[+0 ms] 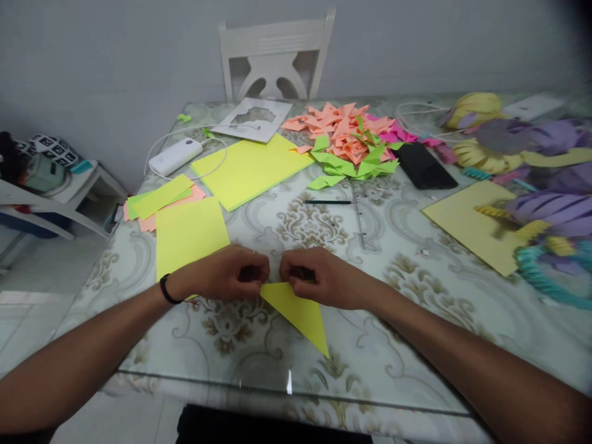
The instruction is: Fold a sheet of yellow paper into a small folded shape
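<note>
A yellow paper triangle lies between my hands near the front of the table, its long edge slanting down to the right. My left hand pinches the triangle's left corner between thumb and fingers. Along the top edge, my right hand has its fingers curled and pressed on the paper. A larger yellow sheet lies partly beneath my left hand and wrist. The exact fingertip contact on the triangle is partly hidden by the curled fingers.
Behind my hands lie a yellow paper stack, a pencil and a clear ruler. Folded orange and green papers are heaped near a black phone. A white power bank sits left; purple and yellow paper crafts crowd the right.
</note>
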### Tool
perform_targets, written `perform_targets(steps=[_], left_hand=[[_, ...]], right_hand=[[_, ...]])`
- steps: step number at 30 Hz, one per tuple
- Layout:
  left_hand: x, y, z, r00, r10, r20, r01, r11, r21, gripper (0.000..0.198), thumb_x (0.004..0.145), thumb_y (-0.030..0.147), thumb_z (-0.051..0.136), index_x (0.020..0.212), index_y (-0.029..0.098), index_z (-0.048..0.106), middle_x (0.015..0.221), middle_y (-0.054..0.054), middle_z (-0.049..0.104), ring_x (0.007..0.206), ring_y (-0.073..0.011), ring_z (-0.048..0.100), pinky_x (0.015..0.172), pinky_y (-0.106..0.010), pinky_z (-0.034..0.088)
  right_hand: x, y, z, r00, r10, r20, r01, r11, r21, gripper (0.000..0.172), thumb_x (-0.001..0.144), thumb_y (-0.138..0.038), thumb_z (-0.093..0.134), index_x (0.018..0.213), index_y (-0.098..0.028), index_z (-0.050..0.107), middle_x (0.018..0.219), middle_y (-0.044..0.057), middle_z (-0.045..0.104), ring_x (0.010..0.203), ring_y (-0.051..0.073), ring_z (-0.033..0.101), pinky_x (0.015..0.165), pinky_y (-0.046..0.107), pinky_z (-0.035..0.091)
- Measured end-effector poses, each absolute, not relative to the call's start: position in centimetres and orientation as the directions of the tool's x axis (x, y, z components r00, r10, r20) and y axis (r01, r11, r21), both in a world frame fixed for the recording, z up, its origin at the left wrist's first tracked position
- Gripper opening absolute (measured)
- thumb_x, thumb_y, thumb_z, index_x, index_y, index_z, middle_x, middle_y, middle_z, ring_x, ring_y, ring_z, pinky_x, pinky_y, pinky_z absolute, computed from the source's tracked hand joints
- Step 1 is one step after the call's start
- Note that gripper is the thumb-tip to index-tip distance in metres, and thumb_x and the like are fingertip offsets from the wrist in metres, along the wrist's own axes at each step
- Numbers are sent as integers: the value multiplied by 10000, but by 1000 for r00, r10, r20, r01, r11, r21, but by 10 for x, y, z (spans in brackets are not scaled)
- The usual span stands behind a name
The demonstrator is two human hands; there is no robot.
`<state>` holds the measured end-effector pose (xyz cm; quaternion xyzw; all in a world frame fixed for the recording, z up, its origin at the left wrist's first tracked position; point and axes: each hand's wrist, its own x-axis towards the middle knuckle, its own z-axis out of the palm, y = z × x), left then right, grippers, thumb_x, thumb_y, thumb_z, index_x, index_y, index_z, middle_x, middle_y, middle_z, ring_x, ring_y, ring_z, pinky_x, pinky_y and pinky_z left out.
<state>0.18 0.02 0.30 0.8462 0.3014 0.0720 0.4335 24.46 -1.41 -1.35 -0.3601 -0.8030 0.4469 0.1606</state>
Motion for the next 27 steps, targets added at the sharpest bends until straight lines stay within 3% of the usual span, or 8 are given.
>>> perform_targets(steps=[27], left_hand=[[1, -1, 5, 807, 573, -144, 455, -448, 769, 76, 729, 98, 570, 753, 170, 576, 637, 70, 481, 576, -85, 391, 538, -213, 303]], right_hand=[[244, -14, -15, -691, 721, -47, 428, 356, -830, 102, 721, -119, 530, 768, -185, 590, 680, -30, 565, 615, 113, 475, 568, 233, 333]])
